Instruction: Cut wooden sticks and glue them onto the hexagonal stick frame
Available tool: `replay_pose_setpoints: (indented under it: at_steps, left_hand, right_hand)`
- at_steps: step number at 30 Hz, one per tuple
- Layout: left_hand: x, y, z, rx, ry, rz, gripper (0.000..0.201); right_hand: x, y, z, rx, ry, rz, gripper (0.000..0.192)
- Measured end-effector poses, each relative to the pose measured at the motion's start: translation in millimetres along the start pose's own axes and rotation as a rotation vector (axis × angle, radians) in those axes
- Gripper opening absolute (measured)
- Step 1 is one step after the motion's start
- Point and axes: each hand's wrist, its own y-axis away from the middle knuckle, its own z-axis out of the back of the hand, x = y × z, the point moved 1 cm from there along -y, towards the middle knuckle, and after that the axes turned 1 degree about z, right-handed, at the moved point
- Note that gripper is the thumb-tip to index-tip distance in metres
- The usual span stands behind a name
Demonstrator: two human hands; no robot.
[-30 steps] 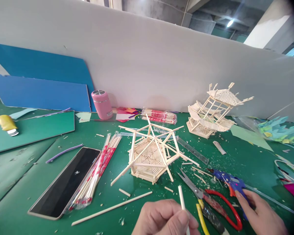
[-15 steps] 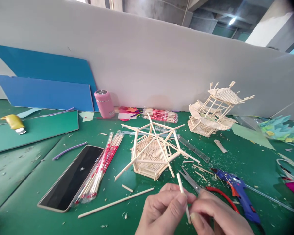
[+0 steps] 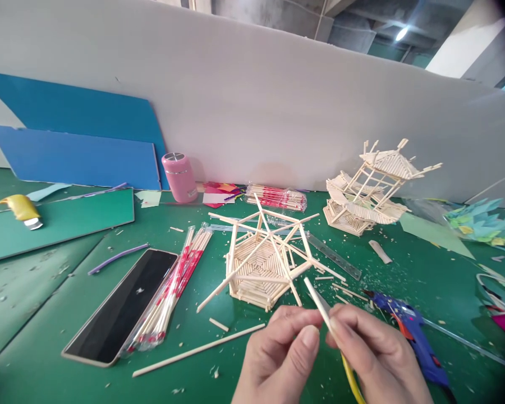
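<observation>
Toward the desk's [image 3: 219, 393] near edge, the right hand [image 3: 370, 350] pinches 1 stick [image 3: 318, 303]; whether the left hand [image 3: 280, 356] grips, I cannot tell. Hexagonal frame [image 3: 258, 265] beyond, glue gun [image 3: 413, 331] beside.

Here we are at a craft workshop bench, model-making laid out all over it!

And look at the evidence: a green tabletop [image 3: 67, 303] sprinkled with shavings and stick offcuts [image 3: 349, 292], a blue glue gun [image 3: 421, 342] lying on the right, a clear ruler [image 3: 336, 258] behind an open stick frame [image 3: 258, 272], and there, further back, a tiered pavilion model [image 3: 370, 196] in the same pale sticks! Bagged bundles of sticks [image 3: 174, 286] too, and beyond the pale partition [image 3: 252, 101], bare concrete overhead [image 3: 256, 14] with a bright lamp [image 3: 402, 33], more industrial unit than living room!
</observation>
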Motion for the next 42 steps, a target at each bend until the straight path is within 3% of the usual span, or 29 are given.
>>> replay_pose_setpoints:
  at_steps: [4,7,16,26,42]
  left_hand:
    - [4,-5,16.6,-0.157,-0.123,-0.004,0.017]
    - [6,-11,25.9,-0.202,-0.113,0.007,0.018]
    - [8,-28,28.3,-0.123,-0.069,0.072,0.022]
    - [10,-32,29.8,-0.099,-0.111,0.046,0.023]
    - [7,-41,27.0,-0.128,-0.186,0.052,0.021]
  right_hand:
    - [-8,-11,8,0.022,0.056,-0.045,0.032]
    - [-11,-15,6,0.082,0.056,-0.062,0.033]
    - [-16,-15,-2,0.133,0.118,-0.051,0.035]
    - [-4,-16,-9,0.078,0.133,-0.079,0.036]
    - [-4,-16,-10,0.079,0.165,-0.024,0.035]
